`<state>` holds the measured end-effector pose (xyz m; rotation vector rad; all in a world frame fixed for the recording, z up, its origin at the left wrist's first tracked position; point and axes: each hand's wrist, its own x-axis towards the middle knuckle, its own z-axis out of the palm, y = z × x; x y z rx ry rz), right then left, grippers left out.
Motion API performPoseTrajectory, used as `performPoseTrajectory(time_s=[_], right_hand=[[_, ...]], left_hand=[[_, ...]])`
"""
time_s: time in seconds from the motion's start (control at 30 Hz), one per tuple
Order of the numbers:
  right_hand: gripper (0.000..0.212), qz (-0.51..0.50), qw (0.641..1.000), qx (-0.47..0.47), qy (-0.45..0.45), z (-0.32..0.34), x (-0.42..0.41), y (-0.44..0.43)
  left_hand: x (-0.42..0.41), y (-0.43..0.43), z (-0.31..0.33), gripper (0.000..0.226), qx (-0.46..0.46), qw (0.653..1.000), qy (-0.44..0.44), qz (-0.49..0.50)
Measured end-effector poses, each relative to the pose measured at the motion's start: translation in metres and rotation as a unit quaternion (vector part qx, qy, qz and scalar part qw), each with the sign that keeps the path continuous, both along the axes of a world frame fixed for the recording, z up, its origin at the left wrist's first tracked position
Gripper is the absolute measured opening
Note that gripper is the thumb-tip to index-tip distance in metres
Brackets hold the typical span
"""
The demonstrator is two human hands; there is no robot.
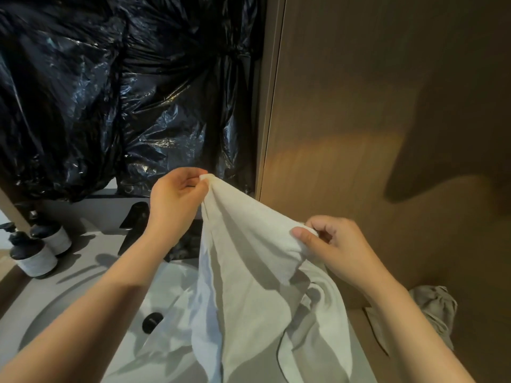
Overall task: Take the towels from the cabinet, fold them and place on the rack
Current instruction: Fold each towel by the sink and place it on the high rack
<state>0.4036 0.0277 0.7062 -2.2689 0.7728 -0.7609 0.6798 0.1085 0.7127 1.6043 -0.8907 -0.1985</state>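
Observation:
A white towel hangs in front of me over the sink. My left hand pinches one top corner, up near the black plastic. My right hand pinches the other top corner, lower and to the right. The cloth sags between the two hands and drapes down in loose folds, unfolded. No rack shows in this view.
A white sink with a black drain and black faucet lies below. Two dark-capped bottles stand at the left. Black plastic sheeting covers the wall ahead. A wooden cabinet panel rises at right, a grey cloth bag at its foot.

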Motion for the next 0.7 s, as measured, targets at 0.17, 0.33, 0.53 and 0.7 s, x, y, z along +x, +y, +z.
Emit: performPoseTrajectory(time_s=[0.17, 0.33, 0.53, 0.7], right_hand=[[0.056, -0.009, 1.000, -0.009, 0.004, 0.001, -0.012, -0.014], [0.061, -0.018, 1.000, 0.015, 0.003, 0.006, -0.023, -0.029], [0.062, -0.027, 0.999, -0.005, 0.040, 0.012, -0.029, -0.051], [0.070, -0.113, 0.975, -0.134, 0.137, 0.018, -0.032, -0.066]], left_hand=[[0.016, -0.013, 0.008, 0.020, 0.008, 0.999, -0.039, 0.012], [0.025, -0.024, 0.013, 0.022, 0.007, 0.998, -0.058, 0.011], [0.040, -0.034, 0.019, 0.024, 0.014, 0.996, -0.084, 0.033], [0.046, -0.041, 0.019, 0.027, 0.022, 0.994, -0.099, 0.027]])
